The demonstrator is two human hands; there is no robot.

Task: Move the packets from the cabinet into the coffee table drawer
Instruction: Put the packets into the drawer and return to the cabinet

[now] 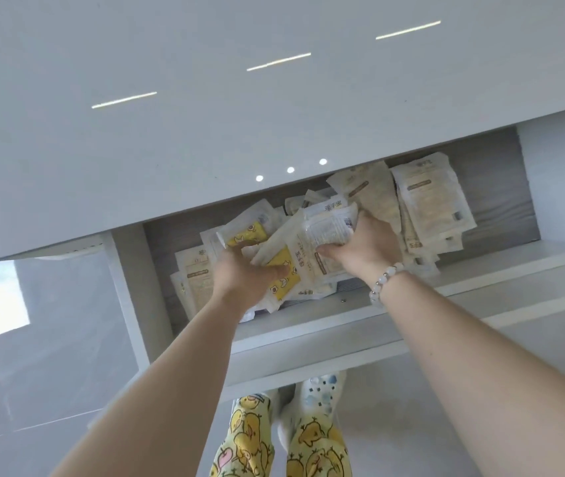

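At the far left a glossy panel (33, 304) mirrors a bright window. Next to it stands the white side wall (129, 270) of the cabinet (501, 173), whose open compartment has a grey back and a white shelf floor (480, 266). A broad white top (205, 132) overhangs it and carries streaks and dots of reflected light. Just inside the side wall a few upright packets (195, 273) lean against the back. The left hand (243, 273) reaches in with its back to the camera. Its fingers are tucked into the heap and its thumb is laid across a yellow duck-printed packet (284, 280), which it grips from below. Lower down, between the two forearms and beneath the shelf's front edge, are duck-print trousers (250, 438) and pale slippers (319, 390). The right hand (360, 246) is just beside the left and holds a thick bundle of packets (329, 225). Its thumb is curled under the bundle's lower edge and its fingers are wrapped over the far side. The bundle overlaps the yellow packet, so both hands are on one loose pile inside the compartment. A beaded bracelet (382, 280) circles the right wrist. Further right, more leaning packets (432, 201), cream with dark labels, rest in overlapping layers against the grey back, near the right hand but not held.
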